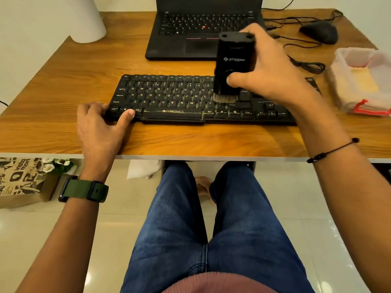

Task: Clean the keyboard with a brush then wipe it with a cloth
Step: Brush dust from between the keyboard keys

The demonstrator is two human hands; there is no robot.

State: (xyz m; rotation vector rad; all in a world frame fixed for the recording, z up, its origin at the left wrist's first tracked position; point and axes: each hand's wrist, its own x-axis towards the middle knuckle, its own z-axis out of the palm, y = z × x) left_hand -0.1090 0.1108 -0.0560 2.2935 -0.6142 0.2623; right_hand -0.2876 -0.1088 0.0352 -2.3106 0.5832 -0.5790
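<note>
A black keyboard (169,98) with pale legends lies across the wooden table (63,81). My right hand (273,68) grips a black block-shaped brush (232,60) upright, thumb on its front. The brush's pale bristles touch the keys right of the letter rows, near the middle of the keyboard. My left hand (99,123) holds the keyboard's front left corner, thumb on the bottom key row, fingers curled at the left end. A folded pale cloth lies inside a clear plastic box (357,79) at the right.
An open black laptop (190,30) stands behind the keyboard. A black mouse (319,31) and its cables lie at the back right. A white conical object (84,20) stands at the back left. My legs are under the table's near edge.
</note>
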